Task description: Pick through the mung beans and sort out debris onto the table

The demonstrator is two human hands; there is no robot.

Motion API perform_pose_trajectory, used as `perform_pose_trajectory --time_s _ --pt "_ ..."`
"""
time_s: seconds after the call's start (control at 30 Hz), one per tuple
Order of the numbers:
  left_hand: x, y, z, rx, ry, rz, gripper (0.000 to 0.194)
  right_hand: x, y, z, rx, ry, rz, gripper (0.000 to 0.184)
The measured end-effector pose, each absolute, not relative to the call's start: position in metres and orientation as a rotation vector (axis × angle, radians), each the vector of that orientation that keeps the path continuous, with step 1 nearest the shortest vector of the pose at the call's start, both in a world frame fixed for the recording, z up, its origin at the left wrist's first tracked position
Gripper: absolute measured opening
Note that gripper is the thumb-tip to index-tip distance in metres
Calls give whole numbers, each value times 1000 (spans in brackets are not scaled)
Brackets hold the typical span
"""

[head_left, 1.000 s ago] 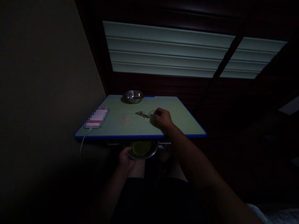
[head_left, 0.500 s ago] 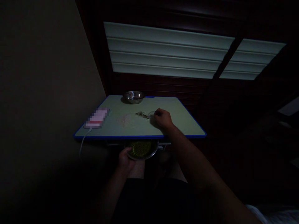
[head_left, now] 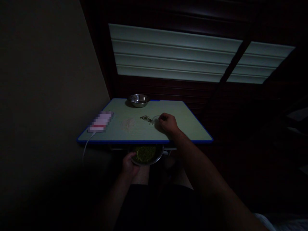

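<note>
My left hand [head_left: 130,164] grips the rim of a metal bowl [head_left: 157,159] below the table's front edge. Small green beans [head_left: 145,153] lie inside that bowl. Over the tabletop, my right hand [head_left: 167,122] is closed on a small clear dish-like piece [head_left: 156,119]; the dim light hides its exact kind. Its edge is beside a little heap of dark grains or beans [head_left: 146,119] on the table. Left of this heap is a pale, thin scatter of whitish grains [head_left: 128,124].
The pale green table [head_left: 190,128] has a blue edge. A second metal bowl [head_left: 139,100] stands at its back. A blurred-out phone-like device [head_left: 100,122] with a white cable [head_left: 85,147] lies at the left. Behind is a dark wooden front with pale slatted panels [head_left: 168,54].
Hardly anything differs. The view has shifted very slightly, and the clear piece in my right hand sits a touch differently beside the dark grains. My left hand keeps its hold on the bowl.
</note>
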State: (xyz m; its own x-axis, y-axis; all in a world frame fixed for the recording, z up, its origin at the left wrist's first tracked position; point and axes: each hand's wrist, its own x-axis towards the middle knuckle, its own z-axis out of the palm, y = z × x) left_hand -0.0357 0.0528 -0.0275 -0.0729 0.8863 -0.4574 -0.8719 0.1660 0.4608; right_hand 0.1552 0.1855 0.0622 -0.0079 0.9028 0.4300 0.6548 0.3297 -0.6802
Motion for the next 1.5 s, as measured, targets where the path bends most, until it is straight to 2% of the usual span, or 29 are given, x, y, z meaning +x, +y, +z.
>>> perform_pose_trajectory --time_s 0.43,0.83,0.97,1.33,1.5 --pt "-35 54 -28 3 803 1462 35 155 190 58 -1398 -1784 380 16" --pt "-34 53 -28 13 804 1490 44 153 189 59 -1389 -1858 357 17" --pt "-34 53 -28 9 796 1486 42 150 188 62 -1388 -1891 369 17" --pt "-35 54 -31 32 774 1471 41 143 198 70 -1347 -1888 621 12" --pt "-35 54 -29 14 824 1440 36 142 202 73 -1379 -1856 745 32"
